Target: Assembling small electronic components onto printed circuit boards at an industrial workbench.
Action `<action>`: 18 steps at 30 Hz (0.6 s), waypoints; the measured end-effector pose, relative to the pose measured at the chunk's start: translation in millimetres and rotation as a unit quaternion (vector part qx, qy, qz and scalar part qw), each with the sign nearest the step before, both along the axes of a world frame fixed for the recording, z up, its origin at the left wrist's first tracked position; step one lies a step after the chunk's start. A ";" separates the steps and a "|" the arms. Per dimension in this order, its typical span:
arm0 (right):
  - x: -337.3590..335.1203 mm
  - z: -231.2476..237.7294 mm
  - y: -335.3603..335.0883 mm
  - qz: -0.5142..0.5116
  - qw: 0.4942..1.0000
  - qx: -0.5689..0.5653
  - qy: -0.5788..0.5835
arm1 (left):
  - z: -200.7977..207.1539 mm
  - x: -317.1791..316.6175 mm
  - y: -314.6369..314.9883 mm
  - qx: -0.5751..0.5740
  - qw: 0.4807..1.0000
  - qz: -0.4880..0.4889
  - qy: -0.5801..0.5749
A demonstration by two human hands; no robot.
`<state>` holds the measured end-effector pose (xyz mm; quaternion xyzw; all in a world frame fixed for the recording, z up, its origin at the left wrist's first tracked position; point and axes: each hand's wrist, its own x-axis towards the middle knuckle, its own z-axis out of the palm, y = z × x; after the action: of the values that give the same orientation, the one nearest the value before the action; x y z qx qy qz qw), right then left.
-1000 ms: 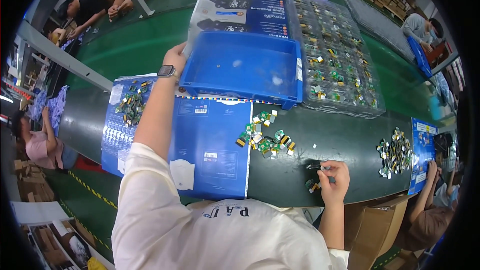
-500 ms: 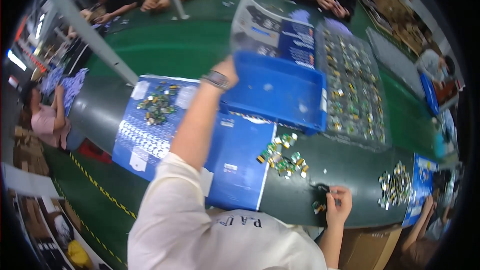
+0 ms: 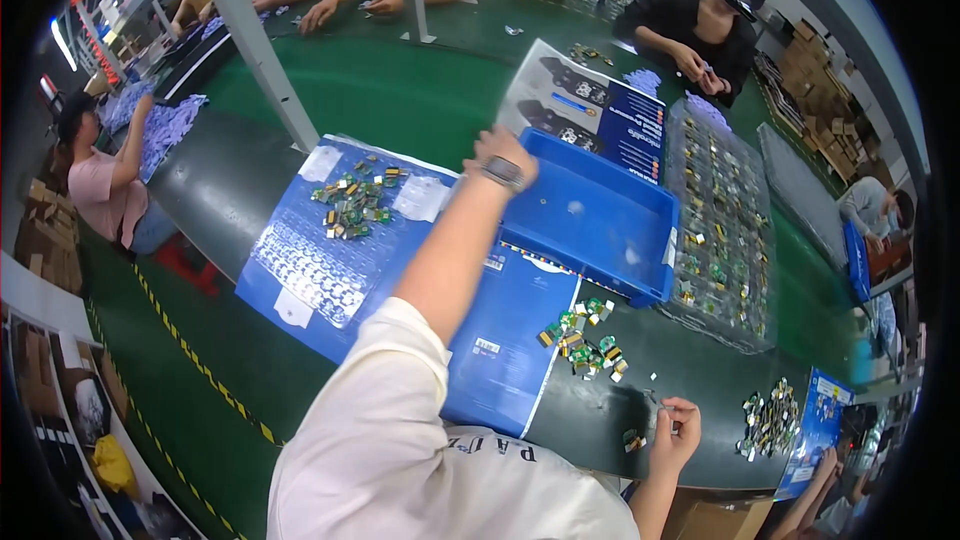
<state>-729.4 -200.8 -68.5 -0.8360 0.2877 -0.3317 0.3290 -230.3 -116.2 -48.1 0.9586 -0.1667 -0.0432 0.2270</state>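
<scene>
My left hand [image 3: 503, 155], with a watch on its wrist, is at the left edge of an empty blue plastic tray [image 3: 668, 280]. Its fingers look spread, reaching past the rim; whether they touch the rim is hard to see. Low on the right, my right hand [image 3: 677, 432] is closed in a pinch above the dark table. Something thin and small shows at its fingertips, too blurred to name. Beside that hand lie a few small circuit boards [image 3: 633, 440]. A loose pile of green circuit boards [image 3: 588, 342] sits between the hand and the tray.
Blue printed sheets [image 3: 500, 360] lie under my left arm, with another board pile [image 3: 352, 202] on bubble wrap. Clear stacked trays of boards [image 3: 722, 230] stand right of the blue tray. A metal post [image 3: 258, 50] rises at left. Several people work around the table.
The whole view has shifted, moving things right and down. My left hand's fingers look more spread at the tray's edge. The dark thing by my right hand shows less now.
</scene>
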 end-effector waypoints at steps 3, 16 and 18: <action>-10.0 -4.7 3.7 -0.012 0.999 0.029 -0.011 | 17.2 22.0 33.8 -0.063 0.968 -0.183 0.158; 20.2 31.6 0.7 0.031 0.993 -0.094 -0.063 | 68.4 -193.3 92.3 -0.504 0.768 -0.394 0.030; 40.9 42.2 0.1 0.066 0.986 -0.137 -0.062 | 57.3 -249.9 78.6 -0.350 0.760 -0.498 0.226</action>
<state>-688.5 -200.7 -26.3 -0.8680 0.1630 -0.3970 0.2499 -480.2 -37.7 9.3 0.5562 -0.5684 -0.3041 0.5246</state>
